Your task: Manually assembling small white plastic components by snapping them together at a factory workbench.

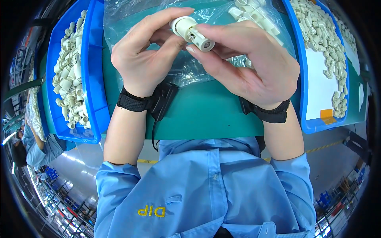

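Between my two hands, above the bench, is a cream plastic part made of a wide round cap (pixel 183 26) and a narrower slotted cylinder (pixel 201 41). My left hand (pixel 145 45) grips the cap between thumb and fingers. My right hand (pixel 254 59) pinches the slotted cylinder, its thumb and index finger on either side. The two pieces meet end to end; how far one sits inside the other I cannot tell. Under my hands lies a clear plastic bag (pixel 135 14), with several cream tubular pieces (pixel 258 18) at its far right.
A blue bin (pixel 93 79) of small cream parts stands at the left. On the right, another blue tray (pixel 313 127) holds many cream parts and a white sheet (pixel 319 87). The green bench top (pixel 214 115) ends before my body. Another person (pixel 39 146) is at far left.
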A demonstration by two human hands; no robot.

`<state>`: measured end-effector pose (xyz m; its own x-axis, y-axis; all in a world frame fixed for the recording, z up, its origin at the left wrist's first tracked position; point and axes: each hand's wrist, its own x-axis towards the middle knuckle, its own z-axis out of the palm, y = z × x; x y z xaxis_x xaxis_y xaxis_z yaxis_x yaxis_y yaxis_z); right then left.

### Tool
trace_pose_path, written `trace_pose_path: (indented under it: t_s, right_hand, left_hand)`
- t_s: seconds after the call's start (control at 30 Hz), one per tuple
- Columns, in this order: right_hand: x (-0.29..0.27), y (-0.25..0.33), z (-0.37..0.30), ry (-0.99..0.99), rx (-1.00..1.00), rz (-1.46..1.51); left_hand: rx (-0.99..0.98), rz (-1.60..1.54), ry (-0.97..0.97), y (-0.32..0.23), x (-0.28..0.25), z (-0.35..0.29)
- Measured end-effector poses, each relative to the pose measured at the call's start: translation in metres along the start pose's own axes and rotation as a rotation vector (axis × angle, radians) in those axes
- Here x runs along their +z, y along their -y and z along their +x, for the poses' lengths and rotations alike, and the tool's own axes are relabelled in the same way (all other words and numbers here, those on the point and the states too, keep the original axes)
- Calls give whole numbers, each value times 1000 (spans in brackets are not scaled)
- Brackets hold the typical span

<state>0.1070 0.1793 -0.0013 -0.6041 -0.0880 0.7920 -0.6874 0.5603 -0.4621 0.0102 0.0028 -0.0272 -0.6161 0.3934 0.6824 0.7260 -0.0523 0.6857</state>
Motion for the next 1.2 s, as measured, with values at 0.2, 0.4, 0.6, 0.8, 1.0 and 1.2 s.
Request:
trace_pose_path:
  t_s: [0.2, 0.4, 0.6, 0.8, 1.0, 1.2]
  right_hand:
    - [4, -5, -3, -38, -11, 47]
    - [7, -2, -6, -60, 34, 77]
    - [15, 3, -10, -135, 126, 138]
    - [11, 1, -8, -35, 102, 200]
    - [9, 4, -10, 25, 144, 236]
    - [15, 1, -10, -67, 93, 247]
  left_hand:
    - [0, 110, 98, -11, 1, 4]
    - [7, 88, 59, -12, 3, 2]
    - [29, 67, 101, -22, 8, 0]
    - [13, 40, 86, -25, 5, 3]
    - [-69, -16, 113, -31, 6, 2]
    - [-90, 16, 102, -29, 9, -1]
